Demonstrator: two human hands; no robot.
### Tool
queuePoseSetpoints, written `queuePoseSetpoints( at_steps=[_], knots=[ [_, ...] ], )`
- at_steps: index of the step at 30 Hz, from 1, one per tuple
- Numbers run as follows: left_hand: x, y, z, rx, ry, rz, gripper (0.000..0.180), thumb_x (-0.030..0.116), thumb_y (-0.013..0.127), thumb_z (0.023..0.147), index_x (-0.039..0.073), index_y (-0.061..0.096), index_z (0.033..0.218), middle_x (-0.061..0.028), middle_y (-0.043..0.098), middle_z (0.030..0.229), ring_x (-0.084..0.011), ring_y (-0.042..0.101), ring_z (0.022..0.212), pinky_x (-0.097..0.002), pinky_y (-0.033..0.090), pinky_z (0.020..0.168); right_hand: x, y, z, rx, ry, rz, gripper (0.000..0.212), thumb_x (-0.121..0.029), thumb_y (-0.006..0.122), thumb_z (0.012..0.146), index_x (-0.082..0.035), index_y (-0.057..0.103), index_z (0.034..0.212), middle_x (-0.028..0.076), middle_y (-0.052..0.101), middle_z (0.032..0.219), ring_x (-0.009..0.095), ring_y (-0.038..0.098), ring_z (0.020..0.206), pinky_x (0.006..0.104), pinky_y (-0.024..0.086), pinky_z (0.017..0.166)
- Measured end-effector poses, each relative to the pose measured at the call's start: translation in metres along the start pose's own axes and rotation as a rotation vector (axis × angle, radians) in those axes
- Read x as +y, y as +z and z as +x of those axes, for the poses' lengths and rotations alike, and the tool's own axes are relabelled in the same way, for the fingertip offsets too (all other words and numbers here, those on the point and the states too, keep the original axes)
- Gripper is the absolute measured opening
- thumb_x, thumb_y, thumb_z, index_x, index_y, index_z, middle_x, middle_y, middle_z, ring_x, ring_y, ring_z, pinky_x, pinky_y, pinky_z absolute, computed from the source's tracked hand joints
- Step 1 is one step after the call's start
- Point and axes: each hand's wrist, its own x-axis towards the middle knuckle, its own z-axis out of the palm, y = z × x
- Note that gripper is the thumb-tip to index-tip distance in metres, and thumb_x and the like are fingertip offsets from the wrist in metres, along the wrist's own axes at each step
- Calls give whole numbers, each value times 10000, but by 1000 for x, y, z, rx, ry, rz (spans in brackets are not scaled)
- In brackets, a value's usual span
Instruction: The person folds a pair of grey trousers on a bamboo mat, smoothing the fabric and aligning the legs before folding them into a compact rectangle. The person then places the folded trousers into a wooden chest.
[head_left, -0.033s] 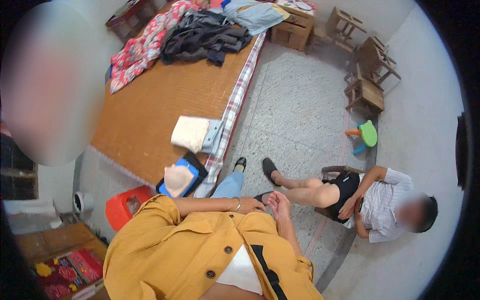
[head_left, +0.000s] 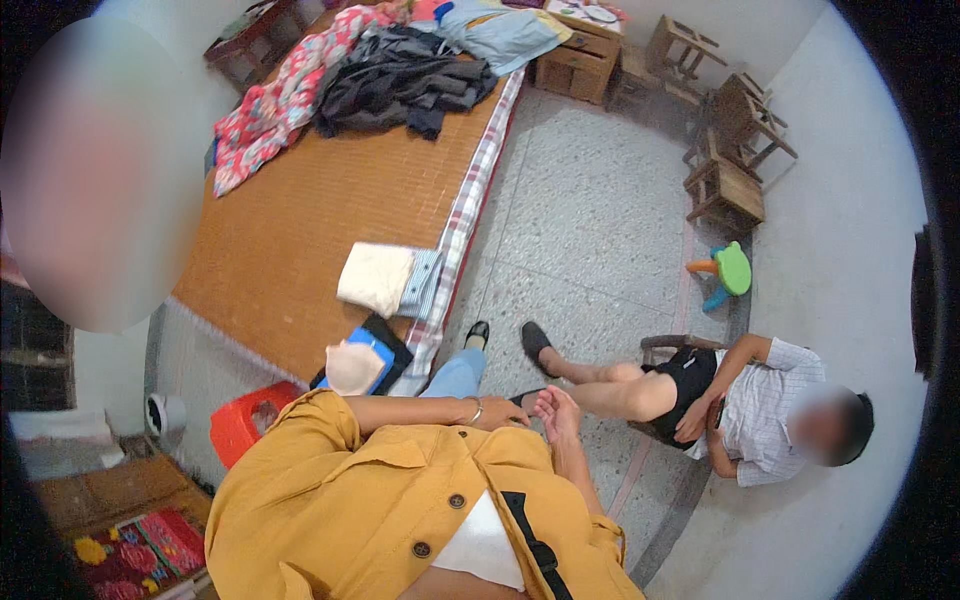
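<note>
In front of my yellow jacket (head_left: 380, 480), my left hand (head_left: 503, 414) rests back side up with its fingers loosely stretched to the right, holding nothing that shows. A silver bangle (head_left: 476, 409) circles that wrist. Just right of it, my right hand (head_left: 559, 412) is raised with the palm turned up and the fingers slightly bent and apart; it too is free of any object. On the bed corner beyond my left forearm lie a folded black and blue garment (head_left: 384, 352) and a beige bra cup (head_left: 352, 368). Farther up sit a folded cream cloth (head_left: 376, 278) and a blue striped shirt (head_left: 424, 284).
A mat-covered bed (head_left: 300, 220) fills the left, with a dark clothes heap (head_left: 400, 85) and a red floral blanket (head_left: 265, 125). A red plastic stool (head_left: 232, 428) stands by the near corner. A seated person (head_left: 755, 400) is at right, below a green stool (head_left: 735, 268) and wooden chairs (head_left: 728, 190).
The whole view has tilted slightly, so the bed and its clothes sit a little lower and farther left. Both my hands keep nearly the same pose.
</note>
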Motion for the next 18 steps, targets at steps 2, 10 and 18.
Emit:
queuePoseSetpoints(
  at_steps=[2, 10, 18],
  knots=[
    [-2, -42, 11, -83, 48, 65, 465, 456, 481, 861, 115, 520, 1175, -151, 627, 950, -293, 598, 859, -388, 446, 743, -16, 16, 20, 36, -7, 65, 218, -171, 518, 859, -10, 527, 1006, 91, 582, 770, 189, 574, 634, 309, 497, 569],
    [-8, -143, 31, -185, 107, 160, 439, 441, 511, 839, 155, 523, 1171, -144, 632, 846, -295, 598, 801, -381, 449, 719, -69, 111, 67, 6, -95, 146, 211, -176, 542, 849, -16, 544, 987, 93, 583, 801, 184, 568, 669, 310, 491, 589],
    [-12, -208, 47, -118, 175, 102, 443, 444, 472, 854, 145, 511, 1179, -134, 626, 807, -280, 591, 751, -370, 439, 685, -109, 138, 97, 33, -57, 165, 212, -172, 529, 849, -14, 535, 990, 102, 583, 814, 206, 566, 687, 332, 487, 611]
  ],
)
